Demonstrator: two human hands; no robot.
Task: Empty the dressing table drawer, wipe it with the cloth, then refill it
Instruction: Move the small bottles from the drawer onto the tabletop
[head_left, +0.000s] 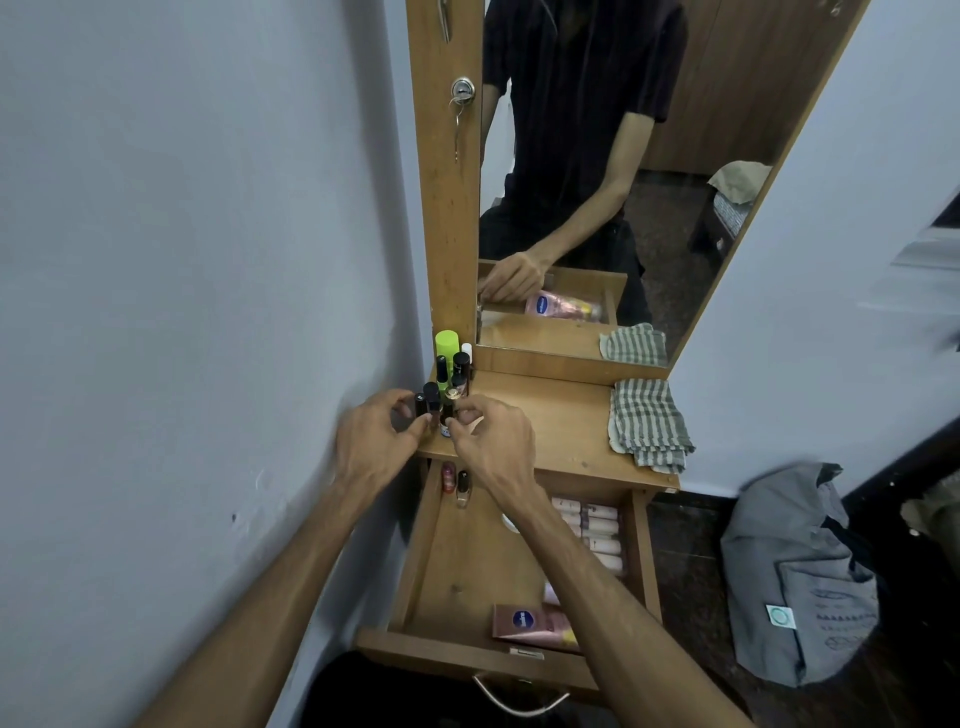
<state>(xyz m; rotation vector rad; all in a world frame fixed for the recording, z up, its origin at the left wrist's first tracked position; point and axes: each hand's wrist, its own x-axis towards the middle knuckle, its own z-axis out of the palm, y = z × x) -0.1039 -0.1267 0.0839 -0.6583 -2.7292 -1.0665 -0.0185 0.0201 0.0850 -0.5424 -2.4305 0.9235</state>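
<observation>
1. Bottom centre: drawer pulled fully out toward the camera, metal handle at its front edge. Open so the contents can be lifted out.
2. Drawer still part full: pink lotion tube lying at the front right, row of pale pink tubes along the right wall, two small bottles at the back left corner, a white thing half hidden under the right forearm, cannot tell what. Emptying step looks unfinished.
3. Both forearms cross over the drawer to the desk top at centre frame.
4. Left hand: grip curled, fingertips pinching a small black bottle at the near edge of the cluster. Probably standing it upright.
5. Right hand: thumb and forefinger pinched on a gold-capped bottle, right beside the black one. Likely setting it down so it stays standing.
6. Cluster of small bottles packed tight at the desk's left back corner by the wall, lime-green-capped one tallest at the back. Bunched there to keep the desk free, I'd say.
7. Checked cloth folded at the desk's right edge, well apart from the bottles, untouched. Wiping not begun.
8. Farther: mirror above the desk reflects the person, drawer and cloth. Key in the lock on the wooden frame, upper centre.
9. Right of frame: grey bag on the floor.
</observation>
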